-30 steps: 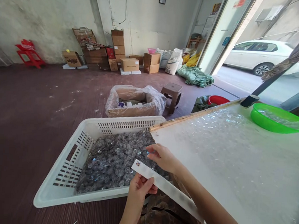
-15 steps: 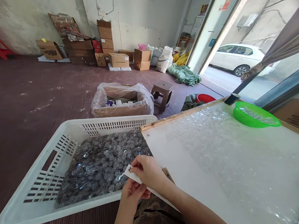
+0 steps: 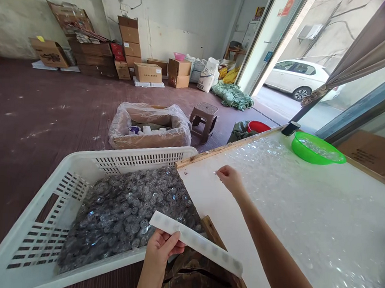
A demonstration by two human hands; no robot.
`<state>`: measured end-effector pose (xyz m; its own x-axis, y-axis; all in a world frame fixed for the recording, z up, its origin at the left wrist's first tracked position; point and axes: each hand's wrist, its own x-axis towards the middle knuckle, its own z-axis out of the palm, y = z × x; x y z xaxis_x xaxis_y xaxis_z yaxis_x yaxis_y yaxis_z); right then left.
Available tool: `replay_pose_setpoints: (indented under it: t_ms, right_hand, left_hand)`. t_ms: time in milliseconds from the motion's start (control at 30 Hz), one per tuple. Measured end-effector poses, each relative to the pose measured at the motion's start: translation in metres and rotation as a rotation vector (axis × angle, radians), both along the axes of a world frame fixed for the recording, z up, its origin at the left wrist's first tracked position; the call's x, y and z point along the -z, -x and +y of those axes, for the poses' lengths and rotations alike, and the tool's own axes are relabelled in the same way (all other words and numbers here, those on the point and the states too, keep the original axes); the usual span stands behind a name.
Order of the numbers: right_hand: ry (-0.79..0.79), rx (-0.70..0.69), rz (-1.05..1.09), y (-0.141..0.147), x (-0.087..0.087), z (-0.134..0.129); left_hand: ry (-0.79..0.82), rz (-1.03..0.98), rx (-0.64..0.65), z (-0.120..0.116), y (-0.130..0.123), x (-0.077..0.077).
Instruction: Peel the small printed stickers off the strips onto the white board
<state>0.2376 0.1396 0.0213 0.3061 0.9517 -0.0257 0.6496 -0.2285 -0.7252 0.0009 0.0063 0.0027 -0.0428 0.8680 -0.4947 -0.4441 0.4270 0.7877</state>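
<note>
White slotted basket [image 3: 81,172]: sitting at left, holding a heap of clear round pieces [image 3: 127,213]. Left hand [image 3: 161,250]: gripping one end of a long white strip [image 3: 195,242], which is slanting over the basket's near corner. Right hand [image 3: 229,179]: fingers pinched together, tips resting on the white table [image 3: 273,208]. Green bowl [image 3: 316,148]: standing at the table's far edge.

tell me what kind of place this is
Probably a small workshop or packing room opening onto a street: stacked cardboard boxes along the wall, a white crate of small clear parts beside a white worktable, sacks by the doorway.
</note>
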Motion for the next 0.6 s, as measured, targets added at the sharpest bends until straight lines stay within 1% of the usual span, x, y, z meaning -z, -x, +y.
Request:
replay_pose_setpoints:
  t_ms: [67, 167, 300, 500, 600]
  right_hand:
    - [0.059, 0.015, -0.02, -0.019, 0.012, 0.007]
    - [0.1, 0.004, -0.024, -0.022, 0.022, 0.007]
    - [0.127, 0.003, -0.045, -0.016, 0.025, 0.008]
    - [0.136, -0.02, -0.109, -0.017, 0.026, 0.014]
    - [0.147, -0.029, -0.159, -0.014, 0.028, 0.017]
  left_hand:
    - [-0.002, -0.003, -0.006, -0.001, -0.002, 0.0]
    - [-0.001, 0.006, -0.012, -0.001, -0.003, 0.0]
    - [0.0, 0.003, -0.009, 0.0, -0.001, 0.001]
    - [0.009, 0.028, -0.011, 0.0, -0.002, -0.001]
    - [0.011, 0.037, -0.003, 0.0, -0.003, 0.001]
